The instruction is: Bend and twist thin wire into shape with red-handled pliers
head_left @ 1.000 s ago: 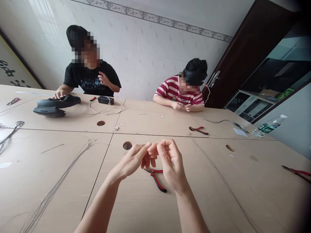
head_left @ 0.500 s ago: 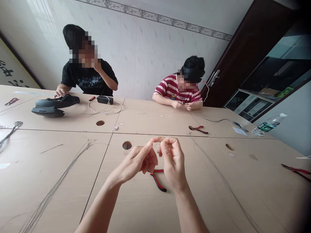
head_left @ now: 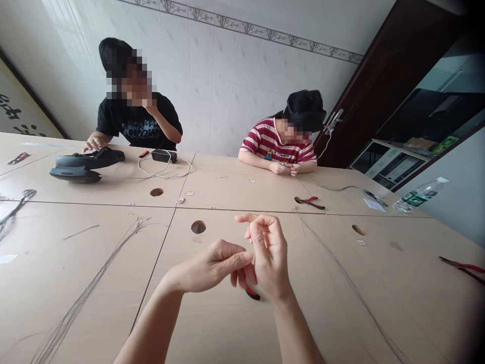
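My left hand (head_left: pixel 223 265) is closed in a pinch, thumb against index finger, close beside the palm of my right hand (head_left: pixel 270 253). What it pinches, if anything, is too fine to make out. My right hand is raised above the table (head_left: pixel 212 323) with its thumb pressed to curled fingers and the index finger pointing left. Anything between its fingertips is too small to name. Below the hands lie pliers with red and black handles (head_left: pixel 253 293), mostly covered by my left hand.
Bundles of thin wire lie to the left (head_left: pixel 102 273) and right (head_left: pixel 341 273). More pliers (head_left: pixel 310 202) rest farther back. Two people sit opposite, one in black (head_left: pixel 140 124), one in striped red (head_left: pixel 261 144). A dark headset (head_left: pixel 76 167) and a water bottle (head_left: pixel 419 196) stand on the table.
My left hand has moved down and slightly right, from the right index fingertip to beside the right palm, covering more of the pliers. My right hand stays nearly still.
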`<state>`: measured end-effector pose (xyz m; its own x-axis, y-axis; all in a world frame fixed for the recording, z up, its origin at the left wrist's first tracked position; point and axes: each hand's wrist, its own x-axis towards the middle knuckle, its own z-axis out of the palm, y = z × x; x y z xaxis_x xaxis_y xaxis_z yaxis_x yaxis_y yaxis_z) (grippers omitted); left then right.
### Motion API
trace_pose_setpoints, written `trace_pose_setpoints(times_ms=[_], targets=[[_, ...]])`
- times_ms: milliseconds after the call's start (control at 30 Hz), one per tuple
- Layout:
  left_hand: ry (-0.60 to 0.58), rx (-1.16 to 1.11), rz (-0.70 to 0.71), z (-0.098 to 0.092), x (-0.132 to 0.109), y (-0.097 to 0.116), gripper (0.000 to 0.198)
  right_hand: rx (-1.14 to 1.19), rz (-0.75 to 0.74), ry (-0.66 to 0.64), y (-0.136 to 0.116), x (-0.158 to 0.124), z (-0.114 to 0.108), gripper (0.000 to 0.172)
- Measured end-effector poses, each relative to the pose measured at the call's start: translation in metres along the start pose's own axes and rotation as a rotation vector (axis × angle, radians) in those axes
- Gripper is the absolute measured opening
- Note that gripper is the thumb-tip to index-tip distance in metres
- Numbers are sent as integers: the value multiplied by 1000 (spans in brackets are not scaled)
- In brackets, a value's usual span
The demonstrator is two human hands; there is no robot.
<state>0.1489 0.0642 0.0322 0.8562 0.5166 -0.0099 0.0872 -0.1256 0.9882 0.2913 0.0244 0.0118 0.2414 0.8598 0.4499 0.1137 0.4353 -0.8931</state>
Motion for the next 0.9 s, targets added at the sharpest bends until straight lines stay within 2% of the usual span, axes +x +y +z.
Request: trace_pose_setpoints(times_ms=[100, 200, 300, 367, 467, 533, 600, 700, 767, 833, 900], targets=[[-189, -178, -24, 0, -2, 6, 50, -61, -34, 0, 1, 0, 1, 9], [-301, -338, -6, 2, -4, 7, 50, -101, -53, 17, 2, -1, 4, 8], [-348, -440, 6, 6, -7, 6, 52, -119, -48, 31, 2, -1, 6, 10], [-308, -516, 50, 10, -10, 6, 54, -116, -36, 27, 2, -2, 7, 10], [-150, -688, 212, 15, -15, 9, 58, -115, -34, -2, 2, -2, 6, 10], [3, -789, 314, 18, -18, 15, 55, -119, -50, -14, 2, -3, 5, 10], [237, -816, 375, 20, -21, 21, 50, -120, -68, -5, 2, -3, 5, 10], [700, -725, 429, 22, -21, 29, 43, -115, -94, 20, 3, -3, 6, 8], [926, -664, 468, 22, -20, 32, 42, -103, -113, 25, 4, -4, 7, 7], [1033, -626, 517, 21, -18, 32, 41, -97, -135, 27, 7, -5, 8, 6], [1042, -606, 557, 20, -15, 31, 41, -104, -161, 28, 9, -6, 9, 6]])
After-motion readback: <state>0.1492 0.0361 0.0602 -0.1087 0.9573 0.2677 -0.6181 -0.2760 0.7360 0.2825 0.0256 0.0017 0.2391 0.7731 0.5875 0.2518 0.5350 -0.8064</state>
